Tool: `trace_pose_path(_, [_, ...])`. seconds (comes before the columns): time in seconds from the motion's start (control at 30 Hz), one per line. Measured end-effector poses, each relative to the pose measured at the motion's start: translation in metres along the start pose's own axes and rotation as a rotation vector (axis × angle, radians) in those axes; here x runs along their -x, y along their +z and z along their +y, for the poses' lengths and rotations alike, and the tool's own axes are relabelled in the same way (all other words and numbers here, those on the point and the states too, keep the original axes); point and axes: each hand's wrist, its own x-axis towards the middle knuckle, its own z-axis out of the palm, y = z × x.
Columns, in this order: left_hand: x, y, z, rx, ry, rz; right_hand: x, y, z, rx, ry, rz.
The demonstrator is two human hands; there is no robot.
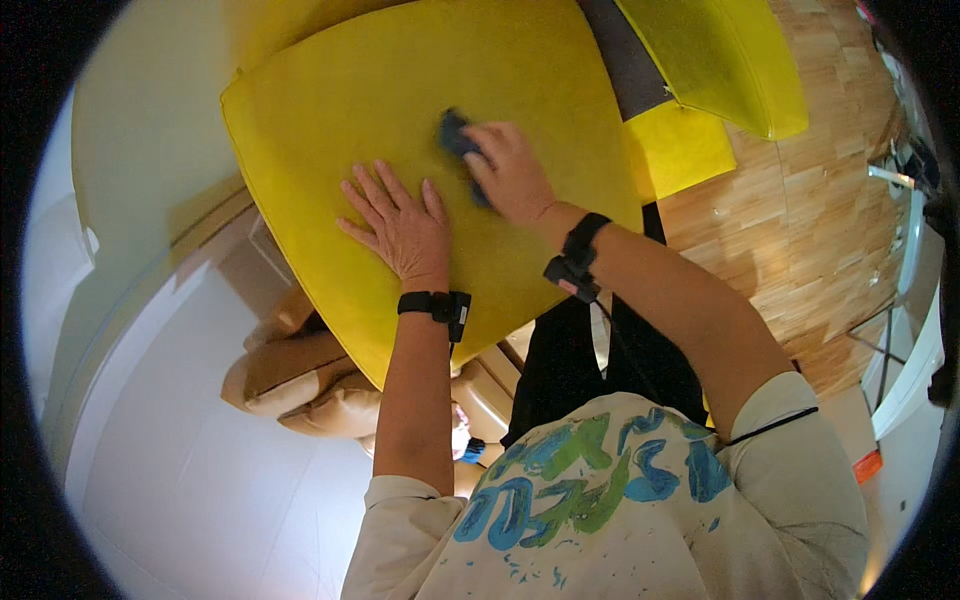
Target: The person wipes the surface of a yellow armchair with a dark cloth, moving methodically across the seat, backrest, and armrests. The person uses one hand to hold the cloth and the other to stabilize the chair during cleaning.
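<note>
A large yellow sofa cushion (330, 97) with piped edges fills the space before me. My left hand (401, 225) lies flat on its surface, fingers spread, holding nothing. Just to its right, my right hand (506, 169) grips a dark blue hand-sized object (456, 135) against the yellow cover. Motion blur keeps me from telling whether that object is a brush or a folded cloth; part of it is hidden under the fingers.
More yellow upholstery (720, 60) stands at the upper right, beside a grey panel (626, 56). Wooden flooring (757, 217) spreads to the right. Brown cushions (300, 382) lie at the lower left, near a pale wall (195, 420). Black bands with small devices circle both wrists.
</note>
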Motion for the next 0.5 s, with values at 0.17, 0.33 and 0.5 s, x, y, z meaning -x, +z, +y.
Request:
trace_pose_path(0.17, [-0.008,-0.003,0.002,-0.021,0.048,0.002,0.001,0.031,0.011,0.010,-0.246,-0.061])
trace_pose_path(0.33, [-0.006,-0.023,0.008,-0.076,0.106,-0.073,-0.014,0.010,0.066,0.173,-0.021,0.115])
trace_pose_path(0.5, [-0.065,-0.052,0.011,-0.032,0.210,-0.111,-0.041,-0.008,0.070,0.172,0.063,0.223])
